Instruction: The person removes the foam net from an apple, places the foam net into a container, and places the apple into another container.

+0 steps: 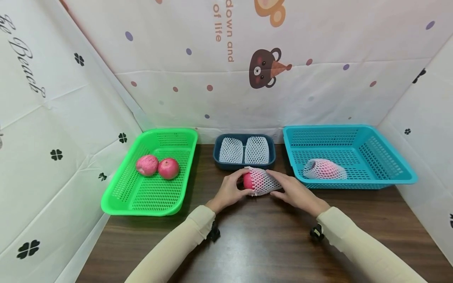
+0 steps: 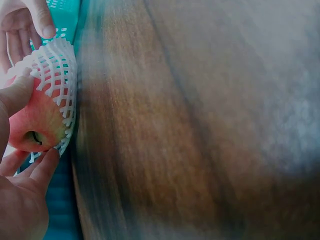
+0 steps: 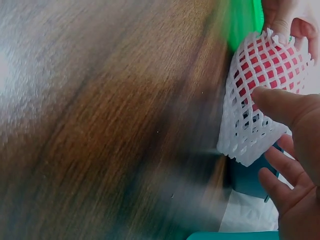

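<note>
A red apple (image 2: 40, 117) sits partway inside a white foam net sleeve (image 1: 263, 181), just in front of the small dark blue basket. Its stem end shows bare at the left. My left hand (image 1: 231, 188) grips the apple's bare end, thumb on the near side and fingers on the far side, with fingertips at the sleeve's edge. From the other side, my right hand (image 1: 295, 192) holds the sleeve between thumb and fingers. In the right wrist view, the right thumb (image 3: 277, 105) presses the mesh, and the sleeve's end beyond the apple hangs loose.
The green basket (image 1: 141, 212) at the left holds two red fruits (image 1: 157, 166). Two more foam sleeves (image 1: 244, 150) lie in the dark blue basket (image 1: 245, 166). At the right, a netted fruit (image 1: 325, 169) lies in the blue basket (image 1: 354, 184). Patterned cloth hangs behind.
</note>
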`<state>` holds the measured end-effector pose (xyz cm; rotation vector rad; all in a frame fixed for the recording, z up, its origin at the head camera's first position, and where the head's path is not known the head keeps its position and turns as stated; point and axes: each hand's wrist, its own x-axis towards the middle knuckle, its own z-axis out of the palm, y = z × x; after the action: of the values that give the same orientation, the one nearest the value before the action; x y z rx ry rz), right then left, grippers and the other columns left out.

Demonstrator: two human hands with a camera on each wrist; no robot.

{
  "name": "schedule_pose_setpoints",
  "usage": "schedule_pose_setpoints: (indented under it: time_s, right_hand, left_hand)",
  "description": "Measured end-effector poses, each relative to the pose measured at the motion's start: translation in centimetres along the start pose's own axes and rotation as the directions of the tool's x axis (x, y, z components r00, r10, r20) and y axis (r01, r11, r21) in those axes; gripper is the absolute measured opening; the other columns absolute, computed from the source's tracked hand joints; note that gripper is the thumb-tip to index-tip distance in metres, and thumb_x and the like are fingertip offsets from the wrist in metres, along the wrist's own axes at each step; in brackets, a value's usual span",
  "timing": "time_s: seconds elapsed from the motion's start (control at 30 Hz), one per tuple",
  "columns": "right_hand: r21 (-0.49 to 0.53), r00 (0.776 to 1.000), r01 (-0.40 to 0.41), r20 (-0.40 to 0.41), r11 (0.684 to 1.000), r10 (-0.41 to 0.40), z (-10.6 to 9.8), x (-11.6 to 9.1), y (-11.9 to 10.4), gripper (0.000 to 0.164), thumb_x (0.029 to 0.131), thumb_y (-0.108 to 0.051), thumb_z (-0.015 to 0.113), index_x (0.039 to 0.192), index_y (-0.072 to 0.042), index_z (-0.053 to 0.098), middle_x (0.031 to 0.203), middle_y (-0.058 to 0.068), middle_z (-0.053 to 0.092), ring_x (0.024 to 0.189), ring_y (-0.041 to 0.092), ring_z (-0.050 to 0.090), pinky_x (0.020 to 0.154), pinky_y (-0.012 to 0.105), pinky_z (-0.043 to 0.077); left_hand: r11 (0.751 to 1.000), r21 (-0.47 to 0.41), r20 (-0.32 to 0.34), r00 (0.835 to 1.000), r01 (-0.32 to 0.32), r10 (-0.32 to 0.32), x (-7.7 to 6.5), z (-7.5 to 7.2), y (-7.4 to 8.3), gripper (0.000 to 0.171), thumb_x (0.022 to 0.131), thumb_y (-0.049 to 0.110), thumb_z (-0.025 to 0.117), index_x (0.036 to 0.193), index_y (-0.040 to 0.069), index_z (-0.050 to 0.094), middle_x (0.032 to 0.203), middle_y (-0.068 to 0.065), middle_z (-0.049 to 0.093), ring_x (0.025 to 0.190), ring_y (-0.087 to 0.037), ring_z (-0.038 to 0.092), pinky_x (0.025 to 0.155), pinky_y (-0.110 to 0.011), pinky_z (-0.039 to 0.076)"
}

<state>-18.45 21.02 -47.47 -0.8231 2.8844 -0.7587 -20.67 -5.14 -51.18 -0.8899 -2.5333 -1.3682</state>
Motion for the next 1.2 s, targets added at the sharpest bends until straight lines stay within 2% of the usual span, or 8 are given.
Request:
schedule_pose_setpoints:
  time_s: [0.23,0.4,0.67,0.8,1.2]
  right_hand:
    - [-0.008,1.0,0.003,-0.009,1.0,-0.003,0.0,0.2,0.0,0.071,0.087,-0.024,0.075,0.149,-0.015,0.04,0.144,0.01,0.049,0.128,0.028,0.051,0.1,0.047,0.045]
    - [-0.023,1.0,0.006,-0.025,1.0,-0.006,0.1,0.4,-0.2,0.065,0.087,-0.025,0.075,0.145,-0.016,0.046,0.139,0.01,0.055,0.124,0.027,0.055,0.097,0.046,0.047]
    - [-0.071,0.984,0.131,-0.111,0.989,-0.138,0.6,0.9,-0.5,0.054,0.086,-0.017,0.076,0.137,-0.013,0.057,0.128,0.009,0.063,0.112,0.022,0.063,0.091,0.041,0.052]
    - [-0.096,0.979,0.142,-0.136,0.985,-0.154,0.5,1.2,-0.8,0.051,0.085,-0.014,0.077,0.133,-0.015,0.06,0.123,0.008,0.066,0.106,0.021,0.066,0.087,0.04,0.054]
    - [-0.124,0.971,0.174,-0.142,0.977,-0.191,0.3,1.8,-1.2,0.048,0.085,-0.012,0.076,0.131,-0.016,0.063,0.119,0.006,0.068,0.102,0.019,0.068,0.085,0.038,0.055]
  left_hand:
    - [1.0,0.02,0.0,1.0,-0.001,0.001,0.0,-0.1,0.0,0.067,0.073,0.025,0.087,0.13,0.013,0.055,0.128,-0.001,0.06,0.113,-0.01,0.058,0.092,-0.022,0.049]
    - [1.0,0.011,0.007,1.0,-0.023,0.023,-0.2,-0.4,0.1,0.068,0.073,0.024,0.087,0.129,0.01,0.053,0.129,-0.004,0.059,0.115,-0.013,0.057,0.093,-0.027,0.05]
    - [0.994,0.104,0.006,0.999,-0.041,0.041,-0.3,-0.7,0.2,0.069,0.072,0.028,0.088,0.126,0.009,0.049,0.134,-0.004,0.057,0.119,-0.015,0.056,0.097,-0.033,0.049]
    - [0.991,0.13,0.007,1.0,-0.023,0.022,-0.4,-0.9,0.1,0.066,0.073,0.029,0.087,0.123,0.009,0.048,0.136,-0.003,0.056,0.12,-0.015,0.055,0.098,-0.031,0.047]
    - [0.991,0.12,-0.01,0.998,0.061,-0.06,-0.9,-1.5,-0.1,0.072,0.07,0.032,0.088,0.123,0.011,0.044,0.131,-0.001,0.056,0.116,-0.012,0.056,0.094,-0.026,0.049]
